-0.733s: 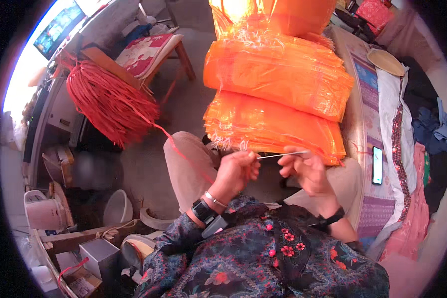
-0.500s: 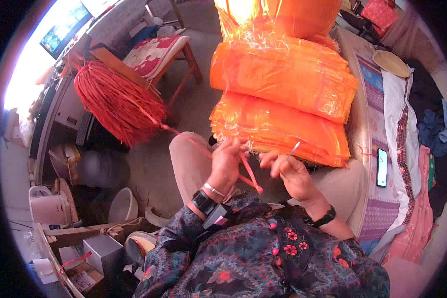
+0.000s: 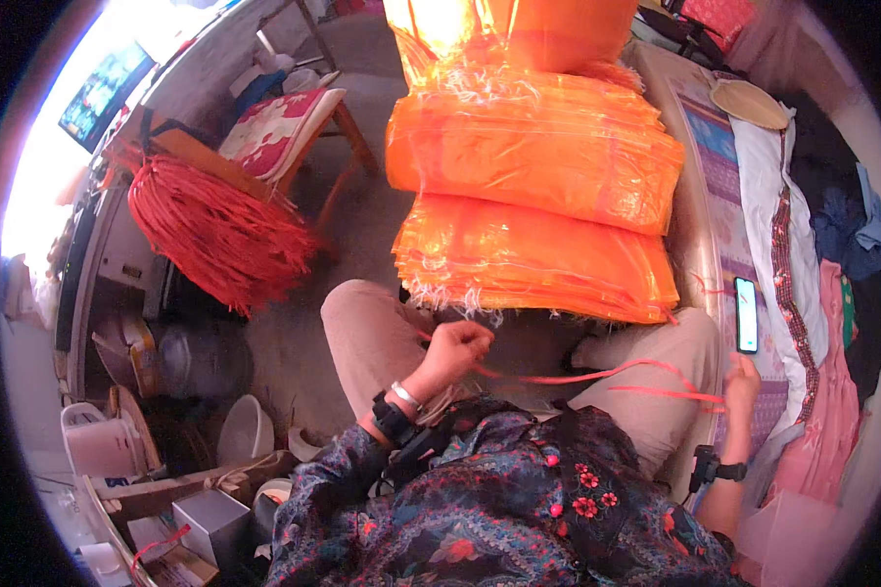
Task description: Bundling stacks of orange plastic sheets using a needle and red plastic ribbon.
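Red plastic string (image 3: 597,377) runs taut across the person's lap, from the left hand (image 3: 457,347), closed in a fist around one end over the left knee, to the right hand (image 3: 741,380), drawn out past the right thigh with its fingers pinched on the other end. Just beyond the knees lies the stack of orange mesh bags (image 3: 533,254), its frayed near edge touching the lap. A phone (image 3: 746,315) rests on the bedcover (image 3: 788,293) near the right hand. Judging by this, a length of string is being pulled through; the next move seems to call for bringing both hands back to the near edge of the stack.
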Action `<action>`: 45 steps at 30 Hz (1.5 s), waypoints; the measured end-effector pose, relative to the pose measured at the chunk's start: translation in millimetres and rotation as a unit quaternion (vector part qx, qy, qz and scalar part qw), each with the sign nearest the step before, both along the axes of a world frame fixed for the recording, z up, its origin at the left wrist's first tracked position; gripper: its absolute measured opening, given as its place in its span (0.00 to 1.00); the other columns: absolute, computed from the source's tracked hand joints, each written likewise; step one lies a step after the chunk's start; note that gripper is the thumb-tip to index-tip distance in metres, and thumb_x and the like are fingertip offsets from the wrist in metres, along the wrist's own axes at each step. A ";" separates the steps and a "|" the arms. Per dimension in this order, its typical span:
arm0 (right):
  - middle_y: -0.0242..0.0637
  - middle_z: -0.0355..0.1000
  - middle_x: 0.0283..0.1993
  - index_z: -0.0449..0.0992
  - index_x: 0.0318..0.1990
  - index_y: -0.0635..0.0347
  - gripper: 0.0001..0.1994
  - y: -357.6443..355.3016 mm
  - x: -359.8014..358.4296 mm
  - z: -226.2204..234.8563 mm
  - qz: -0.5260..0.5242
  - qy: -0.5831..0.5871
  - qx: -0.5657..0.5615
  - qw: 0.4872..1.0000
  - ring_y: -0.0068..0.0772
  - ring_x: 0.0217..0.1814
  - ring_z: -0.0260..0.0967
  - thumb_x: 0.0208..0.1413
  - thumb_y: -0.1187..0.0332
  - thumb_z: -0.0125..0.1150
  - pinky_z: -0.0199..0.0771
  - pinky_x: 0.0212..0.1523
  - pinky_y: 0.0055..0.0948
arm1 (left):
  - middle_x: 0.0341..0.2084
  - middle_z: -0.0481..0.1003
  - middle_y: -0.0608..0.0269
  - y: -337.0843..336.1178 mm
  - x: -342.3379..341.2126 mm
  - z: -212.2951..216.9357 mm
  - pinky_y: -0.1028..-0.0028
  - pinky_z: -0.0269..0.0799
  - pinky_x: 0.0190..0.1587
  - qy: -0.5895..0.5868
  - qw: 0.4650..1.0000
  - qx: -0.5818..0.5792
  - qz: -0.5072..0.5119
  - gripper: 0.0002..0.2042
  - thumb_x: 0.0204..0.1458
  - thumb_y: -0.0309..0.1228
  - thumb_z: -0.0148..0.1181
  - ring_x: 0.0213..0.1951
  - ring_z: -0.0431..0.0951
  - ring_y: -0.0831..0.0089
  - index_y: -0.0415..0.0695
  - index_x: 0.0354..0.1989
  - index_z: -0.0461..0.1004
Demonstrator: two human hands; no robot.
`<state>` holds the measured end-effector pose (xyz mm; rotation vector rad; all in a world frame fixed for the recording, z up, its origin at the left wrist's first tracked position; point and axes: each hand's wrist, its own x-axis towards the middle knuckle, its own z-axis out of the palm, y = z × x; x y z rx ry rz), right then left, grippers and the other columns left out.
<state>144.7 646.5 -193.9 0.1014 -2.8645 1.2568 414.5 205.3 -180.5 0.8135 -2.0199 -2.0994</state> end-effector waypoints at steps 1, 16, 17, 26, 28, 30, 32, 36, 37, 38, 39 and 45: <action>0.27 0.61 0.20 0.72 0.40 0.59 0.11 -16.9 7.4 4.0 -0.005 -0.002 -0.003 1.000 0.14 0.22 0.56 0.55 0.66 0.44 0.58 0.23 0.16 | 0.18 0.70 0.68 -6.2 -13.1 6.4 0.81 0.64 0.24 0.019 1.000 -0.018 -0.007 0.05 0.45 0.24 0.53 0.21 0.67 0.82 0.35 0.27 0.73; 0.46 0.71 0.35 0.71 0.38 0.64 0.09 -104.4 41.9 10.3 0.053 0.088 -0.005 0.995 0.43 0.37 0.70 0.51 0.72 0.47 0.68 0.36 0.33 | 0.34 0.69 0.55 -85.3 -281.8 26.2 0.60 0.61 0.40 0.136 0.724 -0.673 -0.060 0.10 0.37 0.26 0.55 0.41 0.67 0.56 0.43 0.31 0.68; 0.47 0.71 0.35 0.70 0.38 0.64 0.09 -104.4 40.3 9.9 0.056 0.096 -0.025 0.993 0.43 0.37 0.69 0.52 0.72 0.47 0.68 0.36 0.33 | 0.30 0.69 0.56 -81.4 -290.6 25.7 0.61 0.60 0.40 0.088 0.710 -0.693 -0.091 0.07 0.37 0.25 0.54 0.39 0.67 0.57 0.43 0.28 0.69; 0.48 0.70 0.35 0.70 0.38 0.65 0.09 -108.8 30.3 15.0 0.062 0.087 -0.033 0.994 0.45 0.37 0.69 0.52 0.72 0.46 0.67 0.35 0.34 | 0.27 0.65 0.53 -52.1 -242.7 23.9 0.60 0.61 0.37 0.261 0.650 -0.707 -0.104 0.08 0.28 0.21 0.50 0.35 0.65 0.56 0.41 0.23 0.67; 0.48 0.70 0.35 0.70 0.38 0.65 0.09 -109.3 29.9 11.6 0.065 0.098 -0.031 0.993 0.45 0.36 0.69 0.52 0.72 0.46 0.67 0.35 0.34 | 0.28 0.64 0.52 -35.3 -199.2 3.2 0.62 0.63 0.36 0.217 0.687 -0.662 -0.205 0.12 0.28 0.20 0.48 0.34 0.66 0.55 0.40 0.27 0.66; 0.48 0.70 0.34 0.70 0.38 0.65 0.09 -107.9 32.4 10.4 0.063 0.108 -0.024 0.992 0.45 0.36 0.69 0.52 0.72 0.47 0.67 0.35 0.34 | 0.30 0.66 0.51 -16.4 -176.9 4.0 0.61 0.63 0.38 0.192 0.728 -0.621 -0.219 0.10 0.32 0.21 0.50 0.36 0.67 0.54 0.40 0.28 0.66; 0.42 0.68 0.23 0.71 0.37 0.63 0.08 -108.0 31.4 7.9 0.067 0.200 -0.015 0.977 0.32 0.22 0.64 0.52 0.74 0.46 0.62 0.24 0.28 | 0.32 0.66 0.51 -5.6 -173.1 9.0 0.61 0.63 0.39 0.189 0.762 -0.585 -0.204 0.09 0.35 0.22 0.51 0.37 0.67 0.53 0.39 0.29 0.66; 0.43 0.69 0.25 0.71 0.37 0.62 0.08 -107.5 40.1 9.2 0.069 0.184 -0.016 0.980 0.34 0.24 0.66 0.52 0.73 0.46 0.63 0.25 0.28 | 0.36 0.68 0.49 12.7 -198.5 22.9 0.61 0.65 0.38 0.168 0.793 -0.567 -0.146 0.05 0.40 0.24 0.51 0.37 0.68 0.52 0.37 0.26 0.66; 0.43 0.70 0.30 0.71 0.37 0.61 0.08 -113.8 41.4 16.1 0.067 0.160 -0.007 0.985 0.40 0.31 0.67 0.51 0.73 0.46 0.65 0.31 0.32 | 0.34 0.69 0.49 14.0 -207.6 21.4 0.61 0.66 0.37 0.183 0.768 -0.592 -0.159 0.05 0.42 0.25 0.50 0.35 0.70 0.53 0.37 0.27 0.67; 0.44 0.71 0.35 0.71 0.37 0.60 0.09 -116.2 44.3 21.2 0.064 0.135 0.003 0.989 0.45 0.38 0.68 0.51 0.72 0.46 0.67 0.37 0.35 | 0.34 0.69 0.49 20.7 -211.9 18.5 0.61 0.66 0.37 0.186 0.769 -0.592 -0.156 0.05 0.42 0.25 0.50 0.35 0.70 0.53 0.37 0.27 0.67; 0.44 0.71 0.35 0.71 0.37 0.60 0.09 -112.7 44.5 18.1 0.060 0.140 0.009 0.988 0.45 0.38 0.68 0.51 0.72 0.46 0.67 0.37 0.35 | 0.33 0.70 0.50 33.5 -220.3 14.8 0.62 0.67 0.36 0.137 0.793 -0.516 -0.292 0.06 0.43 0.26 0.49 0.33 0.71 0.54 0.38 0.28 0.68; 0.41 0.71 0.25 0.71 0.36 0.63 0.08 -150.4 36.4 30.4 0.097 0.099 -0.095 0.986 0.27 0.27 0.69 0.51 0.69 0.51 0.67 0.27 0.28 | 0.35 0.71 0.49 71.1 -184.1 14.7 0.60 0.68 0.39 -0.015 0.700 -0.580 -0.418 0.16 0.44 0.29 0.48 0.39 0.72 0.54 0.44 0.44 0.67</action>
